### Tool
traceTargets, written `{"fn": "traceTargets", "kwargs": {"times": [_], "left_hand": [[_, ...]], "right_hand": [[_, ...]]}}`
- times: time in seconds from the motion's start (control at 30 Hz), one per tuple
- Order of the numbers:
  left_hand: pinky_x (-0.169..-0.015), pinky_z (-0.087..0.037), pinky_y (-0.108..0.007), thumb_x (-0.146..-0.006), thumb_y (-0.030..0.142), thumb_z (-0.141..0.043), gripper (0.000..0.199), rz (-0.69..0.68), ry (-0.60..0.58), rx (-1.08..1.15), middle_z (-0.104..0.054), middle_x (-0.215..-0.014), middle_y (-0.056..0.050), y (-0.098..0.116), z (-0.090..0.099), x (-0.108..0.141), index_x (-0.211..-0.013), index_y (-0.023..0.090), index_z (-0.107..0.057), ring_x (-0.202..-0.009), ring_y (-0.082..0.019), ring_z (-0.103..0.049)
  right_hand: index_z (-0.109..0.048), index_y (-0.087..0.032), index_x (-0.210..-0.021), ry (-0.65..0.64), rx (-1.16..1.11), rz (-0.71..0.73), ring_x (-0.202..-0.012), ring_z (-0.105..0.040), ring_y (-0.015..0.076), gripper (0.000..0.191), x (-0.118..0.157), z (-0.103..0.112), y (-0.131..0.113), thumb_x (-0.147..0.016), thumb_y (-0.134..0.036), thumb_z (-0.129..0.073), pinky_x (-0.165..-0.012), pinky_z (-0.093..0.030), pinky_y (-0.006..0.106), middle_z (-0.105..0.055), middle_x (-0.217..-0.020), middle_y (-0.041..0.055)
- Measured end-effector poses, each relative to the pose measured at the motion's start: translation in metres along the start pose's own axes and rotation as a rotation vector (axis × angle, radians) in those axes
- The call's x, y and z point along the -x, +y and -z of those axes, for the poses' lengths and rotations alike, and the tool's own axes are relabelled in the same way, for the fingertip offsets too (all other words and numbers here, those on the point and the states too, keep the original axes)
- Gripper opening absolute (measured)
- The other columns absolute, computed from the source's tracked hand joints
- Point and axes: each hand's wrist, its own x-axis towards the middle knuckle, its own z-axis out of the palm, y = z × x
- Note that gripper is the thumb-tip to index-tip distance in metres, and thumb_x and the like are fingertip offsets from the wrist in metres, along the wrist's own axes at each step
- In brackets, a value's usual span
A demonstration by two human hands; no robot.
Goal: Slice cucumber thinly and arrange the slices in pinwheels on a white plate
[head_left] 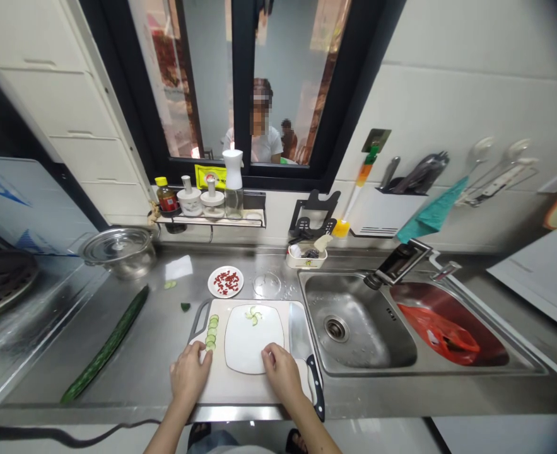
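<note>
A white squarish plate (240, 353) lies on the cutting board (240, 394), with a few thin cucumber pieces (253, 315) fanned near its far edge. Several round cucumber slices (212, 331) overlap in a row on the board, left of the plate. My left hand (190, 373) is at the board's left edge, its thumb and forefinger slightly apart beside the nearest slices. Over the plate's near right side, my right hand (282, 372) has thumb and forefinger pinched together; anything between them is too small to make out. A knife (315, 388) lies along the board's right side, partly hidden by my right arm.
A whole cucumber (108, 343) lies on the steel counter at left. Behind the board are a small dish of red pieces (226, 282) and a cucumber end (185, 306). A lidded pot (120, 252) stands back left; the double sink (363, 362) adjoins the board at right.
</note>
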Motion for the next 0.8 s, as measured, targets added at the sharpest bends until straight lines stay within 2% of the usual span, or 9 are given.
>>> {"fn": "traceTargets", "kwargs": {"times": [0.2, 0.47, 0.7, 0.8], "left_hand": [[-0.088, -0.036, -0.042, -0.084, 0.038, -0.046, 0.025, 0.067, -0.027, 0.053, -0.067, -0.102, -0.005, -0.004, -0.007, -0.008, -0.1, 0.024, -0.06, -0.097, -0.027, -0.06], [-0.071, -0.039, -0.027, -0.081, 0.035, -0.048, 0.016, 0.098, 0.013, 0.163, -0.067, -0.089, -0.001, -0.013, -0.023, -0.014, -0.083, 0.023, -0.059, -0.082, -0.02, -0.061], [-0.058, -0.036, -0.024, -0.078, 0.039, -0.05, 0.019, 0.125, 0.047, 0.336, -0.065, -0.068, 0.0, -0.013, -0.021, -0.014, -0.078, 0.022, -0.059, -0.064, -0.018, -0.059], [-0.058, -0.039, -0.024, -0.075, 0.041, -0.053, 0.023, 0.14, 0.073, 0.444, -0.066, -0.07, -0.001, -0.014, -0.021, -0.015, -0.081, 0.02, -0.061, -0.065, -0.019, -0.06]], "right_hand": [[-0.058, -0.019, -0.077, -0.021, 0.002, -0.003, -0.065, -0.054, 0.0142, 0.028, -0.004, 0.001, -0.002, -0.092, -0.031, -0.037, -0.059, -0.031, 0.024, -0.061, -0.071, 0.0023], [-0.057, -0.019, -0.076, -0.015, 0.002, 0.021, -0.063, -0.053, 0.0134, 0.028, -0.004, 0.002, -0.003, -0.091, -0.03, -0.036, -0.058, -0.031, 0.023, -0.06, -0.07, 0.0018], [-0.057, -0.02, -0.075, -0.018, 0.001, -0.012, -0.063, -0.054, 0.0136, 0.027, -0.001, 0.003, -0.001, -0.09, -0.029, -0.038, -0.058, -0.032, 0.023, -0.061, -0.07, 0.0018], [-0.058, -0.02, -0.076, -0.007, -0.01, -0.013, -0.064, -0.054, 0.0136, 0.026, 0.0, 0.003, 0.0, -0.09, -0.03, -0.038, -0.058, -0.032, 0.022, -0.061, -0.07, 0.0016]]}}
